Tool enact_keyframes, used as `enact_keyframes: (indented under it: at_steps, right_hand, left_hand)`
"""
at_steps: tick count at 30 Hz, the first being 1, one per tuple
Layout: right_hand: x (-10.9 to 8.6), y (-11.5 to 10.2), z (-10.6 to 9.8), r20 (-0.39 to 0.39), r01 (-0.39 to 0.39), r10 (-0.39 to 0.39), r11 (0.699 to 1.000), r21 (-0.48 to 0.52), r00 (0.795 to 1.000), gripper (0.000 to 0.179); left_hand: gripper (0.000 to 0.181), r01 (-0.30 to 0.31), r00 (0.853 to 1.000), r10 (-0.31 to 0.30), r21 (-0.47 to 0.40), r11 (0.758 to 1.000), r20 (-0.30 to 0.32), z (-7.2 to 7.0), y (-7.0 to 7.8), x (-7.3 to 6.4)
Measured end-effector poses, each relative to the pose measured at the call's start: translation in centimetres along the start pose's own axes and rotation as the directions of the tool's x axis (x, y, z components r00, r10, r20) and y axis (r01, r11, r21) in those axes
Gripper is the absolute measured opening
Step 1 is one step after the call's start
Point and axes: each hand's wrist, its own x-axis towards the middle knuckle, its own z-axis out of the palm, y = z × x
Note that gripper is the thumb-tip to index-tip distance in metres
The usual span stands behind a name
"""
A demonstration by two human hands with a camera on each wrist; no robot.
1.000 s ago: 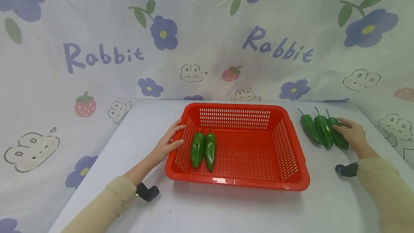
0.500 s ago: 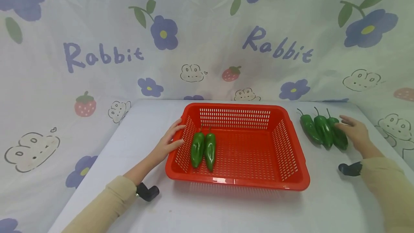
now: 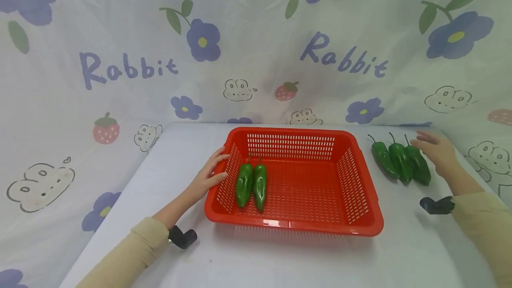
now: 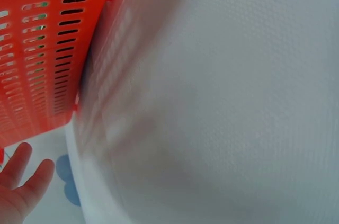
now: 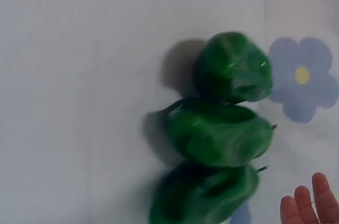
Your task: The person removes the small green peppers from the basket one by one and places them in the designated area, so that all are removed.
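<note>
The red plastic basket (image 3: 362,228) stands in the middle of the table in the head view. My left hand (image 3: 205,178) rests on its left rim with fingers loosely spread. Inside the basket, by the left wall, lie two glossy green peppers, the left pepper (image 3: 244,186) beside the right pepper (image 3: 260,188). To the right of the basket three more green peppers lie side by side, one being the middle pepper (image 3: 400,161). My right hand (image 3: 440,154) hovers at the stem end of the rightmost pepper (image 3: 418,167), fingers extended, holding nothing.
A white cloth covers the table (image 3: 280,261). Behind it hangs a patterned curtain (image 3: 248,34) with flowers and rabbits. Black wrist mounts, the left mount (image 3: 182,237) and the right mount (image 3: 437,206), stick out below the sleeves.
My right hand has drawn back from over the rightmost pepper, first to the right, then a little up towards its stem. That pepper's lower end has shifted slightly left. The left hand stays put.
</note>
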Motion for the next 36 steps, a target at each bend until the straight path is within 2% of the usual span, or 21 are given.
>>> enact_keyframes:
  at_steps: [1, 3, 6, 8, 10, 13, 17, 26, 33, 36]
  right_hand:
    - [-0.5, -1.0, -0.1, 0.017, 0.013, -0.013, 1.0, 0.016, 1.0, 0.071]
    - [-1.7, -3.2, -0.1, 0.0, 0.0, 0.0, 1.0, 0.026, 1.0, 0.07]
    - [-4.5, -7.4, 0.1, 0.038, 0.027, -0.028, 0.999, 0.021, 0.999, 0.075]
    - [-6.4, -10.3, 0.3, 0.077, 0.02, -0.021, 1.0, 0.019, 0.997, 0.078]
    - [-8.1, -12.8, 0.4, 0.161, 0.042, -0.044, 0.999, 0.01, 0.986, 0.082]
    - [-9.5, -15.2, 0.7, 0.217, 0.039, -0.033, 0.999, -0.024, 0.976, 0.082]
    - [-10.5, -17.2, 1.1, 0.26, 0.057, -0.042, 0.997, -0.048, 0.965, 0.083]
    - [-12.5, -20.6, 2.5, 0.288, 0.16, -0.166, 0.986, 0.042, 0.943, 0.075]
    - [-14.2, -23.0, 4.2, 0.364, 0.179, -0.221, 0.973, 0.147, 0.905, 0.073]
    - [-15.0, -24.0, 5.1, 0.384, 0.19, -0.239, 0.969, 0.16, 0.892, 0.073]
  left_hand:
    - [0.048, 0.0, 1.0, 0.0, 0.001, 1.0, 0.0, 0.0, 0.0, 0.0]
    - [0.048, 0.0, 1.0, 0.0, 0.002, 1.0, -0.001, 0.0, 0.0, 0.0]
    - [0.048, 0.003, 1.0, -0.003, 0.0, 1.0, -0.001, 0.0, 0.0, 0.0]
    - [0.048, 0.005, 1.0, -0.005, -0.003, 1.0, -0.001, 0.0, 0.1, 0.0]
    - [0.048, 0.006, 1.0, -0.006, -0.004, 1.0, -0.001, 0.0, 0.1, 0.0]
    - [0.048, 0.007, 1.0, -0.007, -0.002, 1.0, -0.002, 0.0, 0.0, 0.0]
    - [0.048, 0.007, 1.0, -0.007, 0.002, 1.0, -0.003, 0.0, 0.0, 0.0]
    - [0.048, 0.0, 1.0, 0.0, 0.008, 1.0, -0.003, 0.0, 0.0, 0.1]
    - [0.048, -0.005, 1.0, 0.005, 0.016, 1.0, -0.003, 0.0, -0.1, 0.1]
    - [0.048, -0.004, 1.0, 0.004, 0.013, 1.0, -0.004, 0.0, -0.1, 0.1]
